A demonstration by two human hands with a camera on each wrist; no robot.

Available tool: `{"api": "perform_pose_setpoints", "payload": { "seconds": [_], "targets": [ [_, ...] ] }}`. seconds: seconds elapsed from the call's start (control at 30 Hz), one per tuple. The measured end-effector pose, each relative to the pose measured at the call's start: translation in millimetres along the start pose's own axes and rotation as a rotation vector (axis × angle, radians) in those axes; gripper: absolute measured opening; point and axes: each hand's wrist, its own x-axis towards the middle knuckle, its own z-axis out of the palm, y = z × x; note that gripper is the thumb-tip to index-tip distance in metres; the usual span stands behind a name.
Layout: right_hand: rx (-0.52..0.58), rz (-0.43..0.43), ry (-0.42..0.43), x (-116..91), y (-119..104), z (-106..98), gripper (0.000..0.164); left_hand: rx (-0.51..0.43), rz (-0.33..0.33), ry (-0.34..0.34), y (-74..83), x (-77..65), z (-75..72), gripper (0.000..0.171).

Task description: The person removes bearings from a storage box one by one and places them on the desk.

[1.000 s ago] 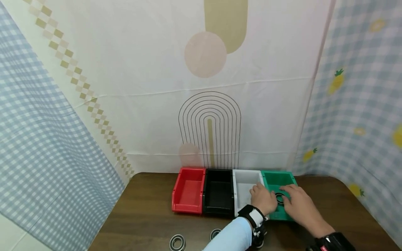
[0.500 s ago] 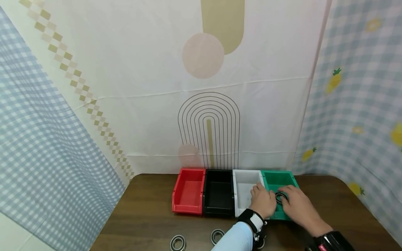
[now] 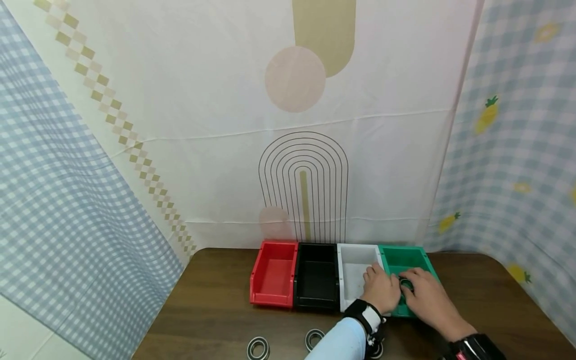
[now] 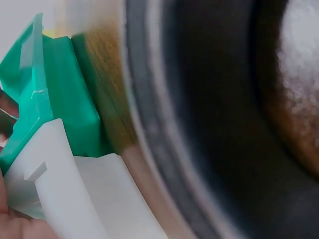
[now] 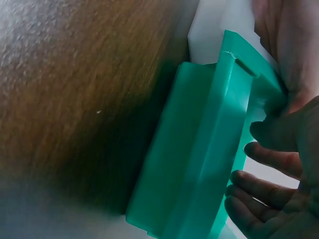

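Observation:
A ring-shaped ball bearing point(image 3: 406, 284) is within the green bin point(image 3: 405, 255), between my two hands. My right hand point(image 3: 427, 295) reaches over that bin and pinches the bearing between thumb and fingers. The right wrist view shows its other fingers point(image 5: 259, 189) spread and slightly bent above the bin wall. My left hand point(image 3: 381, 290) lies over the side where the white bin point(image 3: 353, 262) meets the green one. Its fingertips are over the white bin, and its thumb side is close beside the bearing. How its thumb lies is hidden.
A black bin point(image 3: 317, 275) and a red bin point(image 3: 273, 275) stand left in the same row. On the wooden table point(image 3: 216, 295) in front lie more bearings: one point(image 3: 258, 348) at left, another point(image 3: 313, 338) partly behind my left sleeve. A patterned cloth point(image 3: 225, 175) hangs behind.
My hands stay at the green and white bins. The bearing sits more covered by my right fingers than before. The whole view has shifted slightly.

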Motion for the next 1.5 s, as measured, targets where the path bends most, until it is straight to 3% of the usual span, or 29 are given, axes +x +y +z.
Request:
{"api": "perform_pose_setpoints", "payload": {
  "seconds": [0.23,0.37,0.53,0.67,0.8,1.0,1.5],
  "targets": [
    [-0.097,0.033,-0.128,8.5,3.9,2.3,0.038,-0.012,0.003,-0.003,-3.4,2.6,4.6,0.055],
    [-0.099,0.071,-0.200,14.9,5.0,8.1,0.038,-0.011,0.003,-0.004,-5.0,1.2,2.2,0.056],
    [-0.073,0.088,-0.198,17.4,6.0,13.0,0.028,-0.025,0.005,0.006,-4.7,-0.4,1.9,0.055],
    [-0.071,0.038,-0.174,19.9,4.9,15.4,0.010,-0.026,-0.003,0.004,-5.8,0.6,2.6,0.054],
    [-0.078,0.020,-0.163,25.0,3.8,16.4,0.006,-0.022,-0.013,0.015,-7.5,2.6,2.8,0.056],
    [-0.117,0.060,-0.172,27.8,9.2,18.2,0.040,-0.027,-0.030,0.006,-7.1,3.2,3.5,0.060],
    [-0.125,0.099,-0.204,27.9,10.6,20.6,0.043,-0.041,-0.017,-0.027,-7.5,1.5,0.3,0.056]
  ]
}}
